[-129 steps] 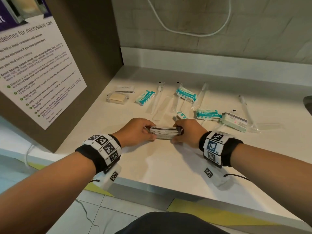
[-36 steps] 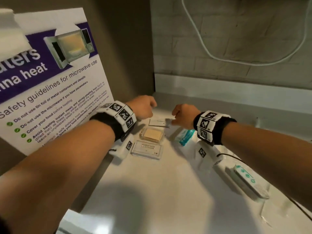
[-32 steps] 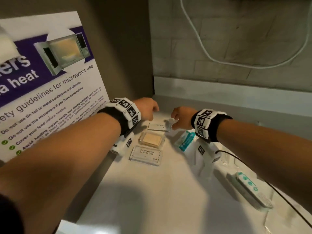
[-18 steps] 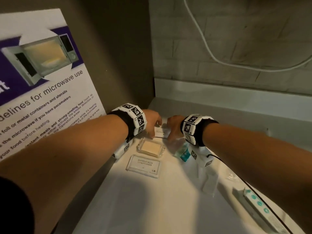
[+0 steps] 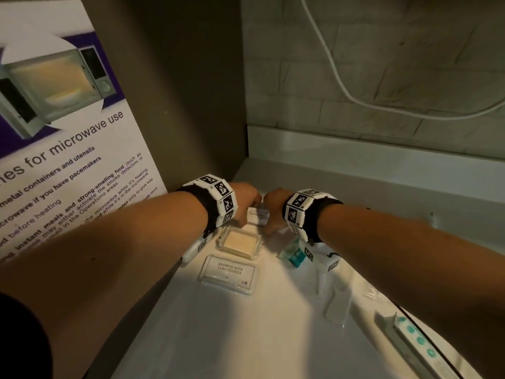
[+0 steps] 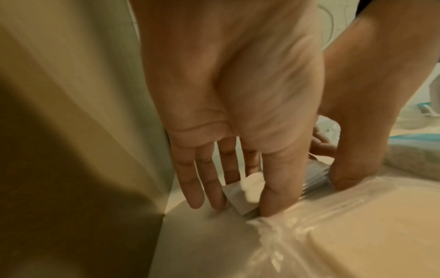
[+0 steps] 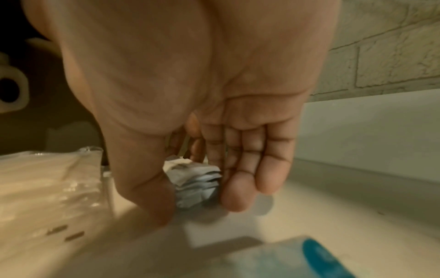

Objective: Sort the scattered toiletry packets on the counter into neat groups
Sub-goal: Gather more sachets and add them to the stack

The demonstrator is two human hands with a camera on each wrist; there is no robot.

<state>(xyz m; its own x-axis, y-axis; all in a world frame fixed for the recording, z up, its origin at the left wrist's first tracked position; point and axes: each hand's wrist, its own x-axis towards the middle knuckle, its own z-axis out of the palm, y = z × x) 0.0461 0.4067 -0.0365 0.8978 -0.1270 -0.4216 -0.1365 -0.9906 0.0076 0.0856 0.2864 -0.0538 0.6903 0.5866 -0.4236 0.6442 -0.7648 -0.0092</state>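
A small stack of white toiletry packets [image 5: 258,216] lies at the back left of the counter, behind a wrapped soap bar [image 5: 241,240]. My left hand [image 5: 246,203] holds its left end, thumb in front and fingers behind [image 6: 240,206]. My right hand [image 5: 273,212] pinches the right end of the stack [image 7: 197,186] between thumb and fingers [image 7: 195,206]. A stack of packets marked shampoo with conditioner [image 5: 229,272] sits in front of the soap. Under my right wrist lies a teal packet [image 5: 293,254].
A brown side panel with a microwave poster [image 5: 68,160] closes off the left, right beside my left hand. The raised back ledge [image 5: 355,149] runs behind. A clear-wrapped toothbrush [image 5: 336,299] and a teal-dotted box [image 5: 415,343] lie to the right.
Both hands have come down from above the counter onto the small white packets and now hold them from either side. The shampoo stack and the soap have stayed put.
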